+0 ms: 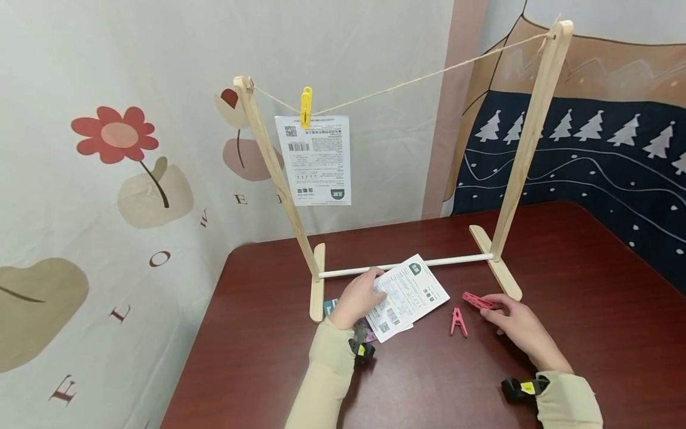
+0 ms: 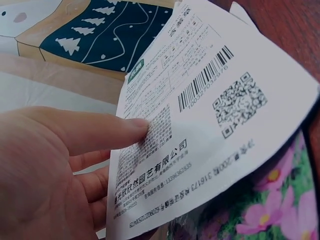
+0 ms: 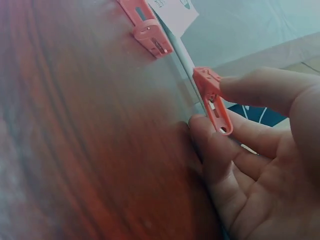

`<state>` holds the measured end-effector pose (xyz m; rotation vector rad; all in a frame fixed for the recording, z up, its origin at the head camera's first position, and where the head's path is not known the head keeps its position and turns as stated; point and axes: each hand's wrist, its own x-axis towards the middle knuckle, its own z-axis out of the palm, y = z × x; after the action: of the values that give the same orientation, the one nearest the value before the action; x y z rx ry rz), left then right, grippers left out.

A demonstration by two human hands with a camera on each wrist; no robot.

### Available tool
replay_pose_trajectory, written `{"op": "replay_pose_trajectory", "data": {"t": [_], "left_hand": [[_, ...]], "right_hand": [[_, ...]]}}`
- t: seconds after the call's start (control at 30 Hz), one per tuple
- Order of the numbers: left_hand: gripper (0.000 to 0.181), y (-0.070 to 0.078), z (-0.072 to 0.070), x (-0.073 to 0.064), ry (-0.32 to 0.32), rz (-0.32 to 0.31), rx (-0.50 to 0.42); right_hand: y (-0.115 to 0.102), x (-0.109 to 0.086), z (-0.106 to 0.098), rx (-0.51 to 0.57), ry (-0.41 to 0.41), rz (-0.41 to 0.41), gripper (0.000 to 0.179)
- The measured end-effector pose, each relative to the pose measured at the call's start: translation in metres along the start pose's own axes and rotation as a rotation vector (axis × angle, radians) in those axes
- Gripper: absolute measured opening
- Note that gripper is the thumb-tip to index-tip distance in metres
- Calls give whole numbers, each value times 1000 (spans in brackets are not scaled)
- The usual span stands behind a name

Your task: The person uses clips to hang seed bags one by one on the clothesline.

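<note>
My left hand (image 1: 355, 301) pinches a white-backed seed packet (image 1: 409, 295), thumb on its printed face with a barcode. Under it lies another packet with pink flowers (image 2: 265, 215), mostly hidden. My right hand (image 1: 525, 333) holds a pink clothespin (image 3: 213, 97) between thumb and fingers, just above the table. A second pink clothespin (image 1: 458, 323) rests on the table between the hands. On the string (image 1: 399, 87), a yellow clothespin (image 1: 306, 107) holds up another packet (image 1: 316, 164), its print upside down.
A wooden frame stands on the dark red table (image 1: 257, 357), with a left post (image 1: 276, 170), a taller-looking right post (image 1: 530, 143) and a white rod (image 1: 455, 260) low between them. A patterned cloth (image 1: 386, 155) hangs behind.
</note>
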<state>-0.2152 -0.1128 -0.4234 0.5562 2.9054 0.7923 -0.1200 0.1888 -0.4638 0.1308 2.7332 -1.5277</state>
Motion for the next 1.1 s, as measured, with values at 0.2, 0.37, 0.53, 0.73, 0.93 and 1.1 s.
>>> {"op": "replay_pose_trajectory", "data": {"t": [0.2,0.37,0.53,0.73,0.93,1.1], "left_hand": [[46,1,-2,0,21,9,7],[42,1,-4,0,27,-7,-22],[40,2,-6,-1,53,-17,-66],[37,4,-8,-2,79,-29,-132],[34,3,-12,-4,84,-20,-178],[29,-1,-16,-5,60,6,-222]], "right_hand": [[6,2,-2,114,8,3,35],[9,2,-2,236,38,-13,33],[11,-1,-1,340,82,-37,34],[13,-2,-2,408,115,-41,39],[13,-2,-3,442,111,-17,46],[13,-2,-3,486,104,-2,48]]}}
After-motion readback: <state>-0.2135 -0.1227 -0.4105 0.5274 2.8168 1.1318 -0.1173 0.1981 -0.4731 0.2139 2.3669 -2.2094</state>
